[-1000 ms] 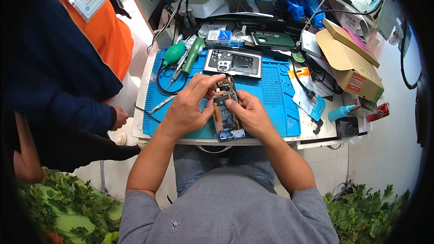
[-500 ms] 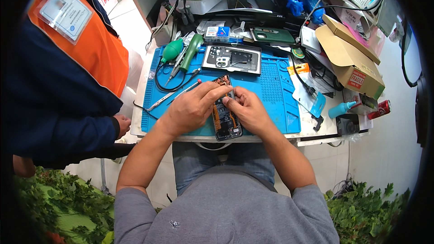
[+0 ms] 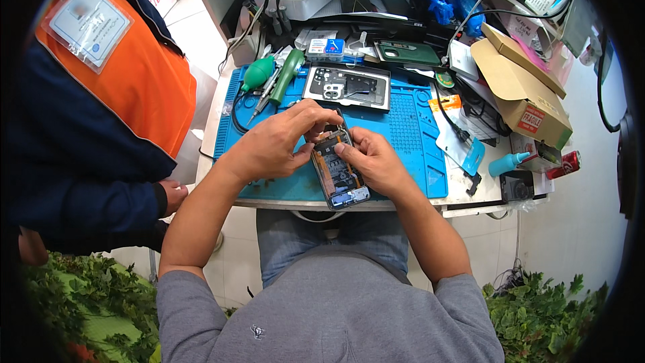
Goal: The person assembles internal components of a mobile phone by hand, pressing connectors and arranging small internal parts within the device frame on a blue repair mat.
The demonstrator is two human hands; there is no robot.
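An opened phone (image 3: 338, 176) with its back removed lies near the front edge of a blue work mat (image 3: 410, 136), its battery and boards showing. My left hand (image 3: 279, 142) arches over the phone's upper end, fingertips pinched on its top edge. My right hand (image 3: 369, 158) holds the phone's right side, thumb pressing on the inside near the top. Whether a small tool is between my fingers I cannot tell.
A phone back cover (image 3: 347, 86) lies at the mat's far side. A green air blower (image 3: 257, 72) and green-handled tool (image 3: 286, 72) lie far left. A cardboard box (image 3: 524, 87) stands at the right, a small blue bottle (image 3: 507, 163) near it. A person in an orange vest (image 3: 127, 81) stands at the left.
Both hands stay on the phone; the left fingers have shifted slightly over its top end. The view has tilted, so the bench sits a little lower in the picture.
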